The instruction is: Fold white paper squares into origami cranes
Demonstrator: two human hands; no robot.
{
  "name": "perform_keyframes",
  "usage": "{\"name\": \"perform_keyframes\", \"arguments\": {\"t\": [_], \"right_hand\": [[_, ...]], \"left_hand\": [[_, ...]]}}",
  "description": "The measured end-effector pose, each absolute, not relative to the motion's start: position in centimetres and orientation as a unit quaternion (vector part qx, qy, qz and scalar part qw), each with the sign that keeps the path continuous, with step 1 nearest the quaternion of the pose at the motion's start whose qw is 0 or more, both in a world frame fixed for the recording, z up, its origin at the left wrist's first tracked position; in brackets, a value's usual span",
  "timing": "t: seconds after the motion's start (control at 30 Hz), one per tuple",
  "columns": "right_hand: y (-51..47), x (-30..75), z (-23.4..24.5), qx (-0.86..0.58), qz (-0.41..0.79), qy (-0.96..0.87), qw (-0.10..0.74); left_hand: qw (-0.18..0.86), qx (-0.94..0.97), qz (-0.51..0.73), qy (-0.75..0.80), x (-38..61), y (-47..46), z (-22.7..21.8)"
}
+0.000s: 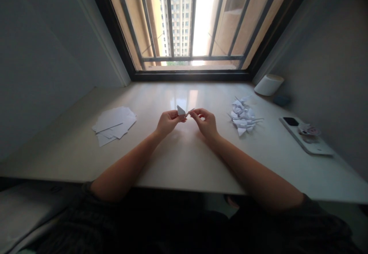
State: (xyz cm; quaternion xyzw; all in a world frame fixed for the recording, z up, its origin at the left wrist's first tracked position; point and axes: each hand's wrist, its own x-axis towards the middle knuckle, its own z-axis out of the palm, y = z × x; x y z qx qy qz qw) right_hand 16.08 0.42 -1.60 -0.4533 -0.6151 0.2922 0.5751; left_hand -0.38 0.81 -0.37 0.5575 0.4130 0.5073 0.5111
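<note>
Between my two hands is a small folded white paper figure (pixel 181 110), held just above the white table. My left hand (pixel 169 122) pinches its body, with a pointed flap standing up over the thumb. With thumb and forefinger, my right hand (pixel 204 121) grips a thin pointed end of the same paper. My fingers cover much of the folds. To the right lies a heap of folded paper figures (pixel 243 115), pointed and thin-ended. On the left is a loose stack of white paper sheets (pixel 116 121), fanned unevenly.
A phone (pixel 306 136) with a round grip on its back lies at the right edge. Behind it are a white cylindrical object (pixel 269 84) and a small dark item (pixel 282 100). A barred window (pixel 189 76) borders the table's far side, with walls left and right.
</note>
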Motion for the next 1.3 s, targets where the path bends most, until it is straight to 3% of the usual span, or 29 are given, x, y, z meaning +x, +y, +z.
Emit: {"name": "perform_keyframes", "arguments": {"t": [0.43,0.7,1.1,1.3], "right_hand": [[0.5,16.8,-1.0,-0.426,0.204,-0.673,0.570],[0.2,16.9,-0.6,-0.447,0.178,-0.660,0.577],[0.3,16.7,-0.8,-0.439,0.213,-0.648,0.585],[0.6,16.6,-1.2,-0.435,0.270,-0.615,0.600]], "left_hand": [[0.477,0.579,0.504,0.428,-0.4,0.7,-0.1],[0.509,0.547,0.513,0.423,-0.3,0.6,-0.1],[0.523,0.527,0.525,0.415,-0.4,0.7,-0.1],[0.466,0.581,0.513,0.426,-0.7,0.9,-0.3]]}}
